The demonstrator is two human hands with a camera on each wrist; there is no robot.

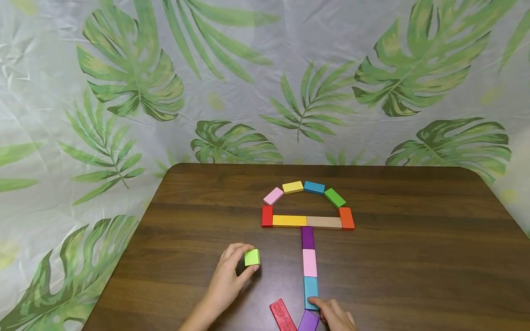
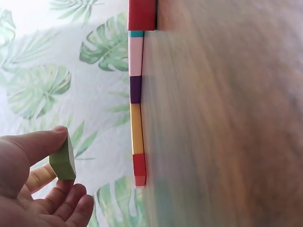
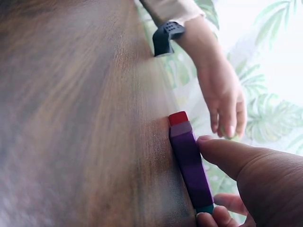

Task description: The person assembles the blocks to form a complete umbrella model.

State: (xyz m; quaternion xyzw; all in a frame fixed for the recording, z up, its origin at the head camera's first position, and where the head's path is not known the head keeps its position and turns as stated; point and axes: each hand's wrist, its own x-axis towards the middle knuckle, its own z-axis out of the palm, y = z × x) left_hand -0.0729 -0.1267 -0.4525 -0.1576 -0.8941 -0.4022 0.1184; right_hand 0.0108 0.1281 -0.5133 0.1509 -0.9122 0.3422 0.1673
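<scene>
My left hand [image 1: 225, 278] pinches a lime green block [image 1: 252, 257] between thumb and fingers, left of the line of blocks. In the left wrist view that block [image 2: 62, 158] is held clear of the tabletop. My right hand [image 1: 334, 315] has a fingertip on the near end of the teal block [image 1: 311, 290]. In the right wrist view its thumb [image 3: 222, 147] lies against the purple block [image 3: 191, 163], with other fingertips close to the teal one. The purple block [image 1: 308, 321] sits angled below the teal block. Left of it lies a tilted red block [image 1: 283, 314].
Pink [image 1: 309, 263] and dark purple [image 1: 308, 237] blocks continue the line up to a yellow [image 1: 289, 221] and tan [image 1: 324, 222] crossbar. Red [image 1: 267, 216] and orange [image 1: 347, 218] blocks end the bar, under an arc of several coloured blocks. A leaf-patterned cloth hangs behind the wooden table [image 1: 422, 266].
</scene>
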